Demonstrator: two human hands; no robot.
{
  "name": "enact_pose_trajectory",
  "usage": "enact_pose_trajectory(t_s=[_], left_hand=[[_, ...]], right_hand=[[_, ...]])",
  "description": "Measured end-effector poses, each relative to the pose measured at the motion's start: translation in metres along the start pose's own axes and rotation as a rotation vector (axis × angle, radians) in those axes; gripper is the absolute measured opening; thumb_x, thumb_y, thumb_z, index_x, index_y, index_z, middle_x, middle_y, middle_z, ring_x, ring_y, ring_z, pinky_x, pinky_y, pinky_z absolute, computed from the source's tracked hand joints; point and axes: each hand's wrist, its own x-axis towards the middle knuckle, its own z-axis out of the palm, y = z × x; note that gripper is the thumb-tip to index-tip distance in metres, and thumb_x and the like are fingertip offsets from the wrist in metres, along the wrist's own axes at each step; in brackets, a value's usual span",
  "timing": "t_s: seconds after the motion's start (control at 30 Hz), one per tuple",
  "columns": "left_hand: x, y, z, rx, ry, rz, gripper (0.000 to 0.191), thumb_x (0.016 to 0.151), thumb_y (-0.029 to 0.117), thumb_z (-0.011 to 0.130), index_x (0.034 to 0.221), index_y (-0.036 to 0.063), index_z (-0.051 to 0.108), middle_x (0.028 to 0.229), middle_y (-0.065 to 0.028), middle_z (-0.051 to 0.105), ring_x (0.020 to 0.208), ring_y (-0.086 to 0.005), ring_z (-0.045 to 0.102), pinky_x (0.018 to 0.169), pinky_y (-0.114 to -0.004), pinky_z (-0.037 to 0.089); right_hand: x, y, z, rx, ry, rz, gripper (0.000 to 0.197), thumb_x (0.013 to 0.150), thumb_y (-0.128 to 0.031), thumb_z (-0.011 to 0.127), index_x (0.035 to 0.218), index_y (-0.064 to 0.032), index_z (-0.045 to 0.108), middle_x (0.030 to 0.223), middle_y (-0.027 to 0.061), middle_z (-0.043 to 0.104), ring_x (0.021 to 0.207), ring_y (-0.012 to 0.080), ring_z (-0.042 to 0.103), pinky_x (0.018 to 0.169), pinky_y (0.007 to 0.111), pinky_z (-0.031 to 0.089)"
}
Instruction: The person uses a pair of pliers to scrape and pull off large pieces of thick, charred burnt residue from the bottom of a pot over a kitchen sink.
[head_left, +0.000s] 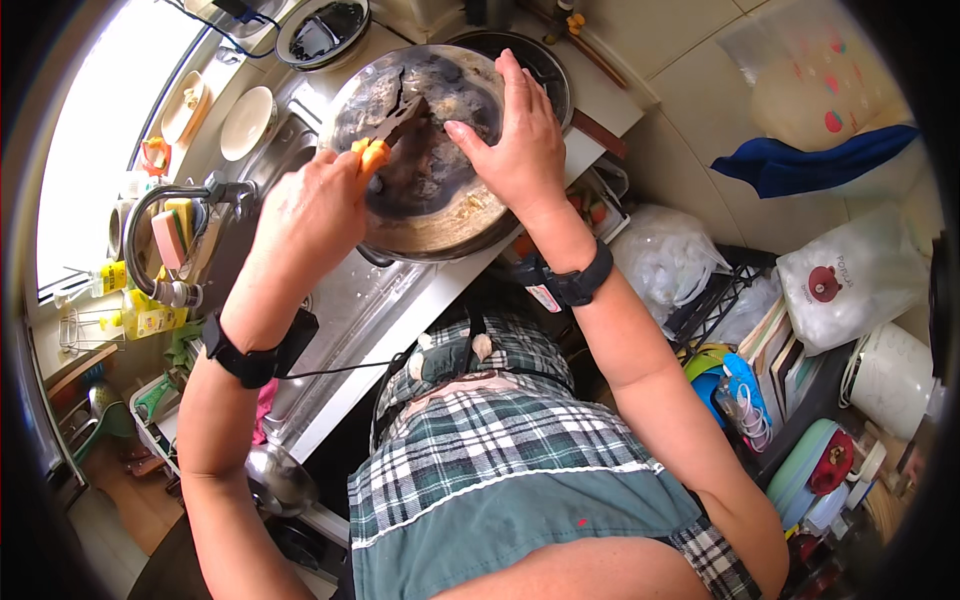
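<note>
My left hand (311, 202) is closed around the orange handle (373, 156) of a flat scraper. Its dark, stained blade (403, 124) lies against the scorched face of a round metal pan (450, 199), apparently turned bottom up. Black and grey burnt patches cover the middle of that face, and the lower rim is yellowish brown. At the pan's right edge rests my right hand (529, 142), fingers extended and thumb spread over the surface. The pan sits at the far end of the stainless sink (337, 315), and one dark handle (373, 256) juts from its near side.
A curved faucet (139, 225) rises at left, near sponges (169, 238) and a dish soap bottle (150, 315). Beyond the pan stand a bowl of dark liquid (322, 34) and a dark round pan (551, 75). A white bowl (248, 122) sits by the window. Bags (660, 255) crowd the right.
</note>
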Motion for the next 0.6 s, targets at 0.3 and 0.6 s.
enact_pose_trajectory(t_s=[0.3,0.6], left_hand=[[-0.002,-0.004,-0.007,-0.053,0.064,-0.041,0.015,0.098,0.016,0.063,0.103,0.0022,0.065,0.092,-0.018,0.064,0.081,-0.0388,0.067,0.072,-0.047,0.054],[-0.006,-0.012,-0.012,-0.069,0.204,-0.072,0.035,0.093,0.021,0.073,0.124,0.0101,0.06,0.1,-0.0176,0.069,0.088,-0.0434,0.07,0.073,-0.052,0.056]], right_hand=[[0.001,-0.002,-0.002,-0.014,0.001,0.033,0.094,0.082,-0.038,0.087,0.156,-0.007,0.039,0.147,0.0154,0.057,0.137,0.0368,0.052,0.115,0.045,0.043],[0.002,0.004,0.0,0.015,-0.012,0.029,0.097,0.082,-0.045,0.084,0.158,-0.0072,0.038,0.146,0.0251,0.056,0.14,0.0408,0.049,0.117,0.048,0.039]])
